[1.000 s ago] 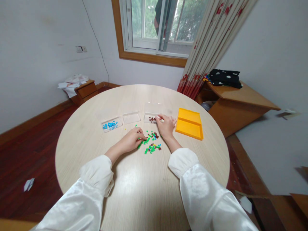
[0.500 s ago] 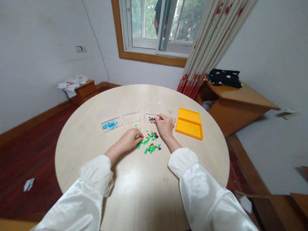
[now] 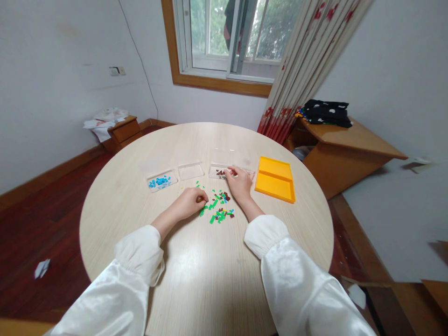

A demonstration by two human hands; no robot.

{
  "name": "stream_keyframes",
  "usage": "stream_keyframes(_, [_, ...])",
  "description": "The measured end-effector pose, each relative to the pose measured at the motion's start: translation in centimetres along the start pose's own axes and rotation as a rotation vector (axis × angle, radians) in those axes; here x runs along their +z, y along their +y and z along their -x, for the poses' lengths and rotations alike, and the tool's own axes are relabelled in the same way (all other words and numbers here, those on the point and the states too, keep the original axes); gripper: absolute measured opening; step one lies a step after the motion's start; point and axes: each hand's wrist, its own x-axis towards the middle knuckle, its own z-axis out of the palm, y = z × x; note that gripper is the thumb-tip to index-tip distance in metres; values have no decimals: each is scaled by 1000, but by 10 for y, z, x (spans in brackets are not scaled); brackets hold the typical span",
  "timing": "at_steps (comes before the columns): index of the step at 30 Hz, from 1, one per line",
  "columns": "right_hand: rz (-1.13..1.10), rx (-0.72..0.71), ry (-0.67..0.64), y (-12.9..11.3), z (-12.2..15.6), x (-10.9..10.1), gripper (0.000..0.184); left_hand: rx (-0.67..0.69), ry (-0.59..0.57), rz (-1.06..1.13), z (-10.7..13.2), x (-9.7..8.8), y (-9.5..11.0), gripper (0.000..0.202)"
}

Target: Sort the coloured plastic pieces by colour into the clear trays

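A heap of small green, brown and blue pieces (image 3: 219, 209) lies in the middle of the round wooden table (image 3: 196, 275). My left hand (image 3: 189, 201) rests at the heap's left edge with its fingers curled; what it pinches is too small to name. My right hand (image 3: 240, 182) reaches over the clear box with brown pieces (image 3: 219, 171), its fingers pressed together at the box's rim. A clear box with blue pieces (image 3: 161, 181) and a bare clear box (image 3: 191, 171) stand to the left of it.
A yellow two-part tray (image 3: 275, 179) lies right of my right hand. A wooden desk with dark cloth (image 3: 327, 113) stands at the right, beside a curtain (image 3: 308, 60). A small cabinet with papers (image 3: 112, 125) is by the left wall.
My left hand has drawn slightly back and left from the heap, its fingers curling in. My right hand stays at the brown-piece box.
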Motion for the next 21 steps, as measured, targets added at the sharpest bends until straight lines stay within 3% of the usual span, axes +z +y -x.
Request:
stream_keyframes(6, [-13, 7, -6, -2, 0, -2, 22, -6, -9, 7, 1, 0, 3, 17])
stream_keyframes(10, [-40, -24, -22, -3, 1, -1, 19, -10, 71, 42, 2, -2, 4, 10])
stream_keyframes(17, [-157, -408, -200, -20, 11, -2, 13, -114, 333, 106, -2, -7, 3, 4])
stream_keyframes(21, [-186, -555, -327, -30, 17, -5, 10, -131, 415, 87, -4, -9, 6, 2])
